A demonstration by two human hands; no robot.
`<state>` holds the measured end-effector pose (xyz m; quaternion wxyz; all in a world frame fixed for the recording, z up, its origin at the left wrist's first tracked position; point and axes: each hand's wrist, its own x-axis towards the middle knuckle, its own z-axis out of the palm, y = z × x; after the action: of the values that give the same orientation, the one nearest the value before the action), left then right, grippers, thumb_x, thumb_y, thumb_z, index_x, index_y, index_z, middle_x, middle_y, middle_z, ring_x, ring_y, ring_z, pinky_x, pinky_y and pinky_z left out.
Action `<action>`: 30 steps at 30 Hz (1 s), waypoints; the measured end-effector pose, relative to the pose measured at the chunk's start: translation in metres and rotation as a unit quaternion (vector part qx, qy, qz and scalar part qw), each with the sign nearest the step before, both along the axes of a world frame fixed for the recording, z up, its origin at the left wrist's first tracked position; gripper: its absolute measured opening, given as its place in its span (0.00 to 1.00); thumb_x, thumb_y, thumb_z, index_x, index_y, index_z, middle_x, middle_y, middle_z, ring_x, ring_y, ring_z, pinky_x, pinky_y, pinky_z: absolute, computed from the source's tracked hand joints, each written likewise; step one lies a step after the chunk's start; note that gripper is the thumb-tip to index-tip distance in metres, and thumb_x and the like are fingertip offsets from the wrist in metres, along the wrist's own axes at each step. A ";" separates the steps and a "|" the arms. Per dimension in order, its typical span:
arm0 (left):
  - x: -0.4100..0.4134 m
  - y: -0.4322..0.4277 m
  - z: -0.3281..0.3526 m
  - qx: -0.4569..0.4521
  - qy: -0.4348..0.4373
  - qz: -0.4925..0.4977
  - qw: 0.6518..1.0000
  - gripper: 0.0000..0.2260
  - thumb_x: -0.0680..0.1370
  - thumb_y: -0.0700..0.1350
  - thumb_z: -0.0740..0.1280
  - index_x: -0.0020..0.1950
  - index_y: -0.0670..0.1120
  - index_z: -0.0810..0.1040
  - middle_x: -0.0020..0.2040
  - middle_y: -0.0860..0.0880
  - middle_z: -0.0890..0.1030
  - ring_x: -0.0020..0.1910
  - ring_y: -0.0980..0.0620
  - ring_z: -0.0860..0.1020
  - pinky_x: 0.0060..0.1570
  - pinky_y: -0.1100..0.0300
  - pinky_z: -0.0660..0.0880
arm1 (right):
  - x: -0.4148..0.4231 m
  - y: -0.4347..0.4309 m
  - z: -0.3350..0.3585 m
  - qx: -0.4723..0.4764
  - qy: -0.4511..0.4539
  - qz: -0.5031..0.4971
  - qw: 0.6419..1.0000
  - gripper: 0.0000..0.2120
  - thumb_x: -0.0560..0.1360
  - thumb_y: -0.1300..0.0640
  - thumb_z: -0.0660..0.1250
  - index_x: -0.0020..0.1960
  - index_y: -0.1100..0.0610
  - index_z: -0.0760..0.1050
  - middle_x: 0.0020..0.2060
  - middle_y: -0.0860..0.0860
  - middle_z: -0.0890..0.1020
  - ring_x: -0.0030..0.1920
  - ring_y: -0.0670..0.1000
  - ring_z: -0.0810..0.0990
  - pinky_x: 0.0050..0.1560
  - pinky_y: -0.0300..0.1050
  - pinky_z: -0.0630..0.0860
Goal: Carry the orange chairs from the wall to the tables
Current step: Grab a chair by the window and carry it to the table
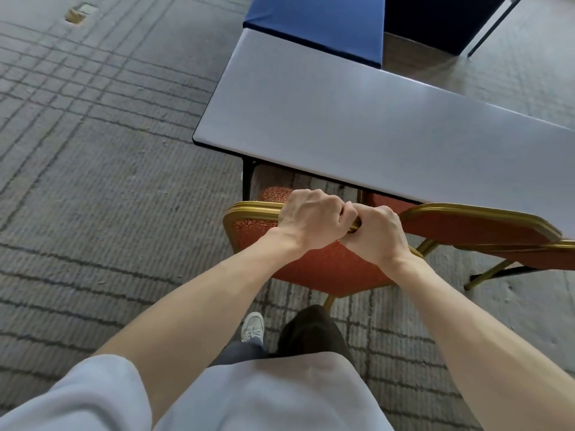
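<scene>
**Grip.** Both hands are closed over the top rail of one orange chair [326, 269]. The left hand [308, 217] and right hand [378, 234] sit side by side, knuckles touching, fingers curled round the gold frame.

**Position.** The chair is at the near left corner of the grey table [342, 119]. Its seat front is just under the table's near edge, beside the black table leg [247, 178]. A second orange chair [473, 228] sits along the same edge to the right, its back close to the held one. Whether the held chair's feet are on the floor cannot be told.

**Risks, as judged**
- Pushed further in, the seat or frame could strike the table leg, because the chair lines up near that corner.
- The two chair backs are near enough to knock or scrape.
- With both hands bunched mid-rail, the chair could twist if lifted.
- The white shoe [252, 326] is close behind a rear chair leg and could be caught.

**Materials**
- Chair back: padded, orange-red fabric with a curled pattern, set in a ridged gold metal frame with rounded corners. The legs are slim and gold.
- Table top: smooth, matt grey, with a rounded corner and dark edging.
- Carpet [109, 181]: grey, ribbed, crossed by dark grid lines
</scene>
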<state>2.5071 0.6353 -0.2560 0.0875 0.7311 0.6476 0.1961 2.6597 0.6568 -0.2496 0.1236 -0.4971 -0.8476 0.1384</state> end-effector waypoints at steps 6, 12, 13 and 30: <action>-0.002 -0.003 -0.002 0.003 -0.033 -0.003 0.999 0.26 0.81 0.53 0.50 0.30 0.47 0.76 0.26 0.53 0.75 0.25 0.54 0.73 0.33 0.59 0.71 | 0.000 0.003 0.001 0.003 0.004 0.010 1.000 0.07 0.67 0.59 0.71 0.34 0.53 0.74 0.26 0.45 0.77 0.27 0.49 0.74 0.31 0.44 0.74; -0.019 0.030 0.007 0.035 0.006 -0.030 0.999 0.25 0.81 0.53 0.52 0.29 0.46 0.75 0.25 0.51 0.74 0.24 0.53 0.72 0.31 0.59 0.68 | -0.015 0.022 0.007 0.051 0.009 -0.007 0.999 0.06 0.65 0.61 0.75 0.36 0.57 0.77 0.26 0.49 0.79 0.26 0.48 0.69 0.32 0.36 0.63; -0.020 0.033 0.008 0.033 0.010 -0.038 0.999 0.25 0.81 0.53 0.53 0.28 0.46 0.74 0.24 0.52 0.73 0.23 0.54 0.71 0.30 0.59 0.68 | -0.014 0.023 0.005 0.048 0.007 -0.009 0.999 0.06 0.65 0.61 0.75 0.36 0.57 0.78 0.26 0.49 0.79 0.26 0.48 0.69 0.31 0.34 0.62; -0.009 0.087 0.014 0.023 0.007 -0.016 1.000 0.24 0.81 0.53 0.52 0.27 0.47 0.71 0.22 0.52 0.71 0.22 0.55 0.71 0.30 0.60 0.69 | -0.011 0.075 0.005 0.074 0.018 -0.047 0.996 0.09 0.73 0.54 0.65 0.35 0.55 0.75 0.25 0.49 0.77 0.25 0.53 0.72 0.30 0.41 0.69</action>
<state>2.4985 0.7227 -0.2418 0.0697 0.7446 0.6316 0.2042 2.6491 0.7321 -0.2441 0.1821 -0.5233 -0.8288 0.0780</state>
